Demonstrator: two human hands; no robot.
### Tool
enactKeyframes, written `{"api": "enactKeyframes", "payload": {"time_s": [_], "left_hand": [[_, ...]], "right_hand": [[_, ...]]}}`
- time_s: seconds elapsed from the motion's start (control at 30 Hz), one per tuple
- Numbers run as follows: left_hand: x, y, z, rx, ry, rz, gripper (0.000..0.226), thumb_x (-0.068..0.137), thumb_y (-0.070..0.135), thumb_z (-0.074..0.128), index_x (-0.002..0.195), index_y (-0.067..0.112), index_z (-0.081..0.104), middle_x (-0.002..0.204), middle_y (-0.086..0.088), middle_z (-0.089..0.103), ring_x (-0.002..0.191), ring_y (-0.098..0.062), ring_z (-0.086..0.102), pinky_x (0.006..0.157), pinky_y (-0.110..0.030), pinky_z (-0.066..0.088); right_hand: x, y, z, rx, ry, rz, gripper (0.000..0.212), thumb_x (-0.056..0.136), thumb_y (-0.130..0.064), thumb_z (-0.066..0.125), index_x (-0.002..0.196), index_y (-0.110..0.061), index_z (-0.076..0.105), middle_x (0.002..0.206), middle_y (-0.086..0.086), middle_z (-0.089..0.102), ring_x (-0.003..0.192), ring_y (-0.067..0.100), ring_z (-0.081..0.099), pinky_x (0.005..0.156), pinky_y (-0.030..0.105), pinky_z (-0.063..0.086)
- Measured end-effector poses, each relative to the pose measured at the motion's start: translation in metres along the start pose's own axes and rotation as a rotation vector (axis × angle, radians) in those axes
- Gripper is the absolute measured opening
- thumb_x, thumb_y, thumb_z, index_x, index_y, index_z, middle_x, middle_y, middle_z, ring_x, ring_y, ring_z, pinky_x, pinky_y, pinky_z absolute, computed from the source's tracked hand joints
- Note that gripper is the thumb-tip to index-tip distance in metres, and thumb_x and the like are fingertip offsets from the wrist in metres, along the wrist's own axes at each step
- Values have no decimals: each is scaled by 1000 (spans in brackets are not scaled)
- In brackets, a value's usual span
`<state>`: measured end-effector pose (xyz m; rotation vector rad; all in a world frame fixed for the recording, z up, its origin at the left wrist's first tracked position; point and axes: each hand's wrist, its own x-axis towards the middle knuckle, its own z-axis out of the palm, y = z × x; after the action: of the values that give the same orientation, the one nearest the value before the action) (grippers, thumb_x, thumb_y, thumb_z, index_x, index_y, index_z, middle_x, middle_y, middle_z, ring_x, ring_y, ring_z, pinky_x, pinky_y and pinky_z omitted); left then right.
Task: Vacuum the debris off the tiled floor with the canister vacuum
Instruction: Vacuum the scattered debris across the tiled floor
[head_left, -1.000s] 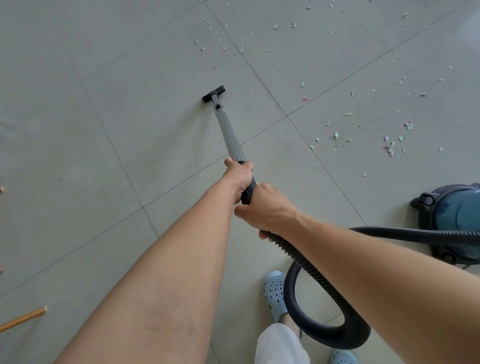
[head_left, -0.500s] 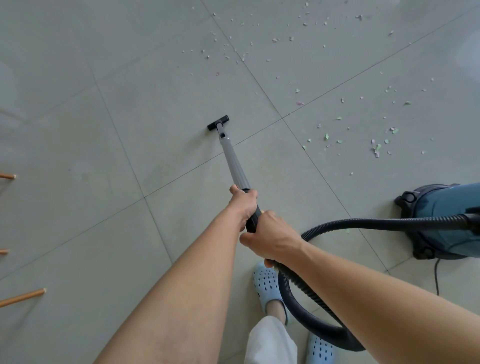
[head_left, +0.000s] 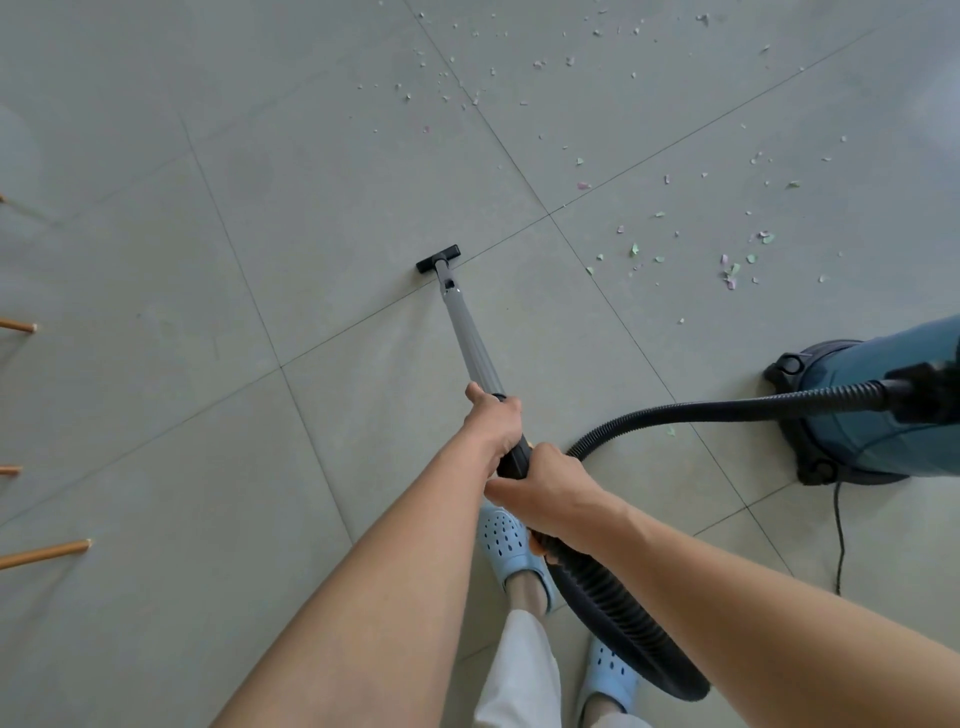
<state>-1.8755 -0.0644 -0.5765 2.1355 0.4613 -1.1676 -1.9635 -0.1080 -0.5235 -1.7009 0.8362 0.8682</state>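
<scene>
**Two hands guiding a vacuum wand across a grey tiled floor**

At the far left edge, four slim wooden legs (head_left: 44, 553) are poking into view, resting on the tiled floor (head_left: 156, 415). Moving toward the centre, the black floor nozzle (head_left: 438, 259) is sitting flat on the tiles, right beside a grout line, with bare floor around it. The grey wand (head_left: 470, 338) is slanting from the nozzle back toward the person. The left hand (head_left: 496, 422) is gripping the wand where the grey tube meets the black handle, fingers wrapped round it. Just behind, the right hand (head_left: 553, 491) is holding the black handle end, its fingers curled under and around it. Beneath the hands, two light blue perforated clogs (head_left: 511, 545) and a white trouser leg (head_left: 522, 675) are showing.

The ribbed black hose (head_left: 623, 618) is looping down from the right hand, past the feet, and then arching up and across to the right. Scattered debris (head_left: 730, 270), small pale green, pink and white flecks, is lying on the tiles above and to the right of the nozzle, well apart from it. At the right edge, the blue canister vacuum (head_left: 883, 415) is standing on its dark wheeled base, the hose joining it, and a thin black power cord (head_left: 837, 540) is trailing down the floor from its base.
</scene>
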Motion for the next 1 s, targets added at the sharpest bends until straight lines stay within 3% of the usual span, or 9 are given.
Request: {"api": "enactKeyframes", "payload": {"time_s": [0.07,0.2,0.4,0.6,0.7,0.83,0.93,1.0], "left_hand": [[1,8,-2,78,12,-20,36,97,21,38,127,15,20,108,-18,53,93,-31,54,80,-36,44],[11,30,-10,225,21,-8,45,97,19,37,135,10,16,125,-22,53,109,-36,57,81,-36,45],[45,64,-44,245,14,2,44,97,20,36,136,10,16,124,-23,53,107,-36,57,81,-37,45],[84,99,-79,234,-1,43,43,97,19,35,135,9,18,125,-23,54,111,-37,57,90,-40,47],[104,120,-98,245,5,56,41,98,20,35,133,9,19,122,-22,55,105,-36,57,87,-40,46],[126,146,-121,253,1,70,34,97,21,36,126,10,21,114,-21,57,83,-30,50,74,-35,40],[139,161,-134,241,-6,74,26,97,21,36,116,13,20,119,-22,57,82,-29,49,74,-35,40],[147,171,-141,228,-14,75,31,97,21,36,122,11,21,118,-21,56,85,-29,49,76,-36,40]], "right_hand": [[0,-3,-5,136,-46,39,18,79,-24,60,77,-8,53,53,7,56,30,18,52,39,28,49],[8,-21,-16,300,-95,87,17,84,-21,63,78,-8,53,63,9,51,32,17,49,41,28,47],[41,-67,-23,324,-107,84,17,86,-22,63,80,-9,53,70,9,49,29,14,49,42,28,47],[81,-118,-31,316,-94,86,17,85,-22,62,79,-10,52,71,9,48,30,15,50,40,27,47],[99,-144,-39,327,-92,74,17,85,-21,62,81,-9,51,71,9,48,30,15,50,40,26,46],[121,-177,-50,302,-86,69,18,85,-22,62,83,-10,50,71,9,48,32,16,50,41,27,47],[133,-196,-58,295,-89,66,18,85,-22,62,83,-9,50,71,10,49,31,16,50,40,25,46],[139,-207,-62,302,-88,64,17,84,-22,62,82,-9,51,72,10,49,32,16,50,41,25,45]]}}
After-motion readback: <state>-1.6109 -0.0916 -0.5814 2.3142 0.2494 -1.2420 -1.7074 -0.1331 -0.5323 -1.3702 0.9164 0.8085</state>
